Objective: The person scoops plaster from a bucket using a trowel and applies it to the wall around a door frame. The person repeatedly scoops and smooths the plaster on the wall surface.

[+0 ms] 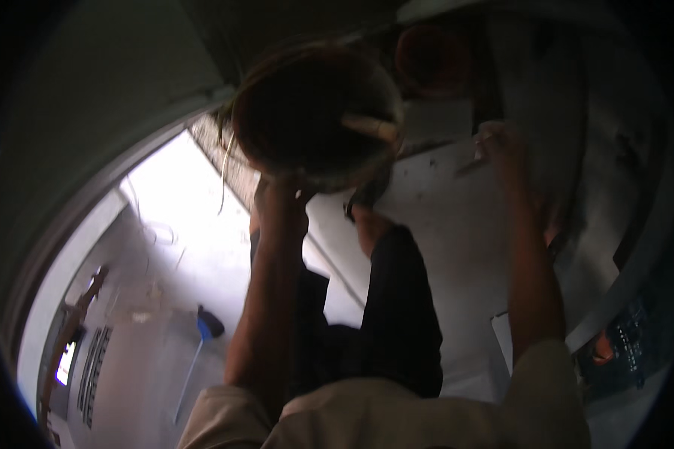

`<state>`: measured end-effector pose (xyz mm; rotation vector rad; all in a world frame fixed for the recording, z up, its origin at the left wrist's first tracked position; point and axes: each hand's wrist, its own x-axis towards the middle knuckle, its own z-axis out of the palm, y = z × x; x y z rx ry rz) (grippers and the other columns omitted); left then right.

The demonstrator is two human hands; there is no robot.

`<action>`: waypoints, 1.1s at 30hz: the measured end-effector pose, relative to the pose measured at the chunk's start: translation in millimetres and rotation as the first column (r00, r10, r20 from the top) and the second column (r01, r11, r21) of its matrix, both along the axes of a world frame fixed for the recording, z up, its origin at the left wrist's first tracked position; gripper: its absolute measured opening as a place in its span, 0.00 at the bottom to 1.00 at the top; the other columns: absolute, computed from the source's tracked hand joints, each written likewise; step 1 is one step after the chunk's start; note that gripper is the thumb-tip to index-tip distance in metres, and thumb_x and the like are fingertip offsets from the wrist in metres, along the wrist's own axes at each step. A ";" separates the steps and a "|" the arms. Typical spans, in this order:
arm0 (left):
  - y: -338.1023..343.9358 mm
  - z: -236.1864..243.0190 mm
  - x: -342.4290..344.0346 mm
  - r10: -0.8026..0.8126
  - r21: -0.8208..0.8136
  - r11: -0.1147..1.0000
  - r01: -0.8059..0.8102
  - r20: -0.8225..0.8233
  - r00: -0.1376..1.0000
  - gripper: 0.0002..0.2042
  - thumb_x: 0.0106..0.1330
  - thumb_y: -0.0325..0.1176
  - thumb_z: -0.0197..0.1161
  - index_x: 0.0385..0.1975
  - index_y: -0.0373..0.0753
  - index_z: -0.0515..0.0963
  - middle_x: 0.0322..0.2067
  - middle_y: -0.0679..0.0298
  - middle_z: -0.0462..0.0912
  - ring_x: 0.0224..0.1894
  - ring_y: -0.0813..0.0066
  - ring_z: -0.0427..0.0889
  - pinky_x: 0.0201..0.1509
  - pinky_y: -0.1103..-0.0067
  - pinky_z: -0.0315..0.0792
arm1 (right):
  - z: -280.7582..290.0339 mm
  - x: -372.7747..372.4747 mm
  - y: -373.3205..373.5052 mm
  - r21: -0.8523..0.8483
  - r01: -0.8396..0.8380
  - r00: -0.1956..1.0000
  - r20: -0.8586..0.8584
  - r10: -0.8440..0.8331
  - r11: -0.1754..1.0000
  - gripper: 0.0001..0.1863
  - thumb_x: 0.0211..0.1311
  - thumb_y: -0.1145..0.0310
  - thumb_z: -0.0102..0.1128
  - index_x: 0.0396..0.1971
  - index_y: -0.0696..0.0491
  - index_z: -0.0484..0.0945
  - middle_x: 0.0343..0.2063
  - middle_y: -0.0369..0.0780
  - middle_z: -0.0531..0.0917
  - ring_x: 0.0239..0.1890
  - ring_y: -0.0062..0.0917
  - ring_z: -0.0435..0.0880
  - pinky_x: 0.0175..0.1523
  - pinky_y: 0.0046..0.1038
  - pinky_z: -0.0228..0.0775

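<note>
Hands: left (281,198) under brown coconut (314,112); right (502,146) on grey floor (442,224).

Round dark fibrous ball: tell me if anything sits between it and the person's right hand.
Nothing visible does. The left hand holds the round dark fibrous ball from beneath; the right hand is apart to its right, over the pale flat surface.
</note>
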<state>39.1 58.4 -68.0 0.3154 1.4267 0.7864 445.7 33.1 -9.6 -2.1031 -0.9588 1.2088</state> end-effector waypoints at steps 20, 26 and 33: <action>92.0 -165.8 -29.0 0.223 -0.346 0.910 -0.227 -0.053 0.973 0.12 0.58 0.16 0.60 0.40 0.38 0.74 0.29 0.68 0.75 0.30 0.79 0.76 0.34 0.80 0.76 | -376.2 37.4 559.8 -0.057 0.699 0.494 -0.683 -0.539 0.713 0.23 0.70 0.65 0.38 0.60 0.62 0.62 0.54 0.58 0.75 0.57 0.50 0.77 0.59 0.52 0.74; 103.5 -171.1 -48.6 0.417 -0.362 0.827 -0.431 -0.119 0.901 0.15 0.58 0.15 0.59 0.43 0.37 0.73 0.32 0.66 0.76 0.31 0.78 0.78 0.33 0.80 0.76 | -365.2 -18.4 611.4 -0.034 0.832 0.319 -0.787 -0.528 0.554 0.32 0.74 0.52 0.39 0.70 0.55 0.55 0.70 0.52 0.63 0.72 0.48 0.61 0.72 0.60 0.55; 149.2 -138.8 -19.1 0.461 -0.388 0.788 -0.477 -0.141 0.876 0.18 0.55 0.13 0.59 0.46 0.35 0.73 0.32 0.66 0.77 0.28 0.80 0.77 0.28 0.83 0.73 | -342.7 -2.7 614.4 0.026 0.790 0.280 -0.904 -0.323 0.613 0.40 0.70 0.35 0.36 0.76 0.40 0.50 0.76 0.43 0.53 0.75 0.46 0.54 0.71 0.61 0.55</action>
